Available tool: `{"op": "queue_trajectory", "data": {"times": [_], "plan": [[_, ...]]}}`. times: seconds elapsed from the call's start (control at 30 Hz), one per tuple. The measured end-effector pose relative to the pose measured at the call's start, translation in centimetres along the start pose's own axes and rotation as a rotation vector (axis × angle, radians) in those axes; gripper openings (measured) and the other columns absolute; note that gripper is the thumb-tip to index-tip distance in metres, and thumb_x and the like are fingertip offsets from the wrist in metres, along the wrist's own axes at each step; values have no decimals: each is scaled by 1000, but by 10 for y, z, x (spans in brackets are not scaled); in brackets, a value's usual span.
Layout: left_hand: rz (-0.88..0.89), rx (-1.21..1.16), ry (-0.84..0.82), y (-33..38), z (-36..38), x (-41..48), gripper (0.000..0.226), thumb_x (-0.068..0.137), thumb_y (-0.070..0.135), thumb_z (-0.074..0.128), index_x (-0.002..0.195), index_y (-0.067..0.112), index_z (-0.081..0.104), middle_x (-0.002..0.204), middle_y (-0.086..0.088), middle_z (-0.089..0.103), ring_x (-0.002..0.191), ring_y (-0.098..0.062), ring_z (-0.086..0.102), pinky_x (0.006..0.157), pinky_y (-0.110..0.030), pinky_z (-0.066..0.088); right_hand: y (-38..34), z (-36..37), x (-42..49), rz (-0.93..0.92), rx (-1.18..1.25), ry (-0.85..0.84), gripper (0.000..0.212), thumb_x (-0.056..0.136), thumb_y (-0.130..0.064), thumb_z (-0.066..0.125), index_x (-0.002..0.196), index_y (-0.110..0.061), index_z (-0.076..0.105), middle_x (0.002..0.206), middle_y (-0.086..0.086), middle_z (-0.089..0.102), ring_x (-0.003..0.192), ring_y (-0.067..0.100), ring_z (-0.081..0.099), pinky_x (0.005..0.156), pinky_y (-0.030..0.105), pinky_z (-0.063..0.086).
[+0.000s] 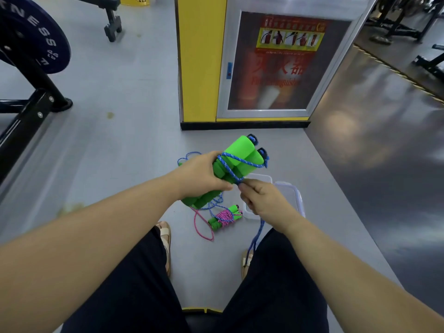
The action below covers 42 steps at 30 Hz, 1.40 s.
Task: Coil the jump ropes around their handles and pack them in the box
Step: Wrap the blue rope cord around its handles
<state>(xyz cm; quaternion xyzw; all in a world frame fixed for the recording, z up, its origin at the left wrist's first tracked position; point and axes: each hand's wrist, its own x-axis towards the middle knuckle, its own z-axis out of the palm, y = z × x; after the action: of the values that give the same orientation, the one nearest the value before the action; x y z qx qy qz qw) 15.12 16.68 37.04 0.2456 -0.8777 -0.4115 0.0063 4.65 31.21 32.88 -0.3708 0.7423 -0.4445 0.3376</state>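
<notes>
hunches over a clear box (297, 194) on the floor, clamps the left hand (199, 176) round paired green handles (240, 150) above it, pinches the blue rope (240, 160) crossing them in the right hand (262, 198), with a pink-roped bundle (224, 217) lying just beside the box.

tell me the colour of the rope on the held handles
Blue; the head view shows the rope crossing the green handles.

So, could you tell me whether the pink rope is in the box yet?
Out: the pink rope lies on the floor beside the box.
</notes>
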Motion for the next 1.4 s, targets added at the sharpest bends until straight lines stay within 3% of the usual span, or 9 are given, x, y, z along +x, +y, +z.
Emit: {"op": "queue_trajectory", "data": {"times": [0.23, 0.3, 0.4, 0.67, 0.87, 1.03, 1.17, 1.3, 1.4], "plan": [[-14, 91, 69, 5, -5, 5, 44, 75, 27, 74, 116, 21, 58, 96, -3, 65, 91, -25, 62, 82, -36, 52, -9, 3, 0, 0, -501, -85, 32, 98, -18, 37, 101, -10, 67, 97, 5, 63, 90, 17, 56, 84, 30, 44], [9, 116, 75, 9, -6, 5, 40, 76, 27, 74, 113, 20, 60, 94, -2, 63, 90, -24, 61, 79, -33, 51, -9, 3, -1, 77, -268, -131, 31, 99, -15, 35, 99, -8, 66, 97, 4, 65, 90, 15, 59, 87, 23, 46], [11, 246, 132, 11, -9, 11, 41, 76, 29, 72, 114, 18, 59, 100, -5, 65, 94, -26, 60, 76, -31, 48, -11, 3, -5, 245, 276, -104, 29, 100, -14, 34, 93, -7, 61, 57, 1, 50, 51, 14, 43, 53, 22, 47], [11, 980, 121, 19, -16, 13, 27, 88, 16, 53, 115, 18, 50, 104, -6, 62, 92, -30, 60, 62, -31, 39, -70, -14, -1, -347, -996, -68, 30, 95, -37, 46, 70, -21, 48, 66, -1, 50, 72, 25, 47, 63, 35, 33], [205, 1220, -51, 45, -10, 0, 32, 95, 10, 42, 125, 19, 47, 73, -1, 47, 68, -24, 48, 49, -28, 34, -105, -60, 20, -408, -842, -153, 12, 76, -34, 73, 88, -30, 71, 80, -15, 67, 76, 2, 55, 69, 24, 42], [306, 921, -62, 53, -10, -10, 35, 88, 47, 56, 108, 18, 53, 96, -4, 63, 72, -19, 43, 63, -30, 38, -86, -68, 23, -256, -196, -241, 13, 75, -20, 73, 64, -25, 68, 62, -10, 63, 58, -2, 55, 59, 13, 45], [344, 464, -73, 46, -10, -16, 35, 75, 42, 73, 100, 20, 61, 88, -2, 68, 71, -15, 48, 64, -26, 39, -38, -52, 35, -80, 228, -199, 41, 87, -7, 52, 55, -25, 71, 57, -10, 65, 54, 0, 61, 53, 13, 49], [234, 190, -43, 37, -3, -17, 26, 67, 37, 80, 83, 26, 63, 75, 4, 65, 72, -16, 58, 66, -26, 48, -5, -42, 28, -290, -129, -93, 34, 87, -30, 56, 119, -18, 57, 120, 10, 59, 120, 18, 49, 95, 19, 41], [141, 76, 12, 33, 2, -15, 26, 64, 38, 82, 71, 32, 58, 75, 5, 64, 72, -14, 60, 66, -25, 50, 12, -31, 32, -216, -492, 24, 18, 90, -4, 47, 100, -12, 60, 91, -4, 52, 93, 15, 45, 78, 20, 38]]}}
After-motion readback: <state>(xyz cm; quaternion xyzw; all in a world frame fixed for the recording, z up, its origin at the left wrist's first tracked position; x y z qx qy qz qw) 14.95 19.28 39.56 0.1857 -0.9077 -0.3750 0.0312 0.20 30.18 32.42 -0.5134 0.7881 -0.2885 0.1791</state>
